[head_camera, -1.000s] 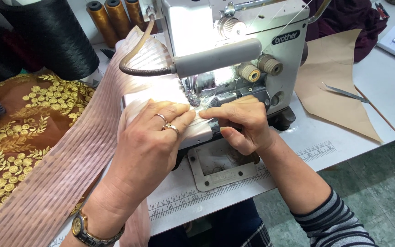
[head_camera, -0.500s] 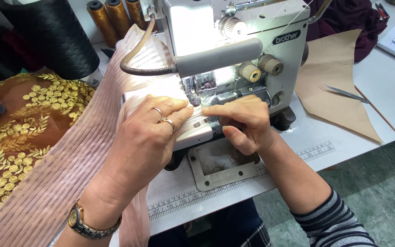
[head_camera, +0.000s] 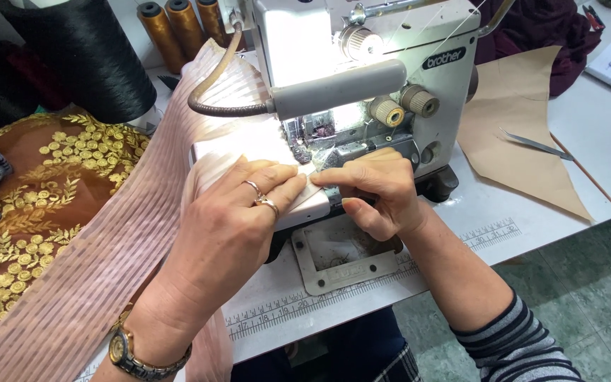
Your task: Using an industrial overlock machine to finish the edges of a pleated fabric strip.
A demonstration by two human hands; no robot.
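White table (head_camera: 532,212) with a printed ruler strip along its near edge, green tiled floor below. Nearest, a gold wristwatch (head_camera: 125,350) on the left arm. Left hand (head_camera: 231,226), two rings on it, pressed flat on pink striped fabric (head_camera: 72,283): sheer, ribbed, draped off the left edge. Right hand (head_camera: 376,187) pinching the fabric's edge just before the needle. Beyond, a grey sewing machine (head_camera: 362,64), brown paper pattern (head_camera: 518,134), gold thread spools (head_camera: 178,25).
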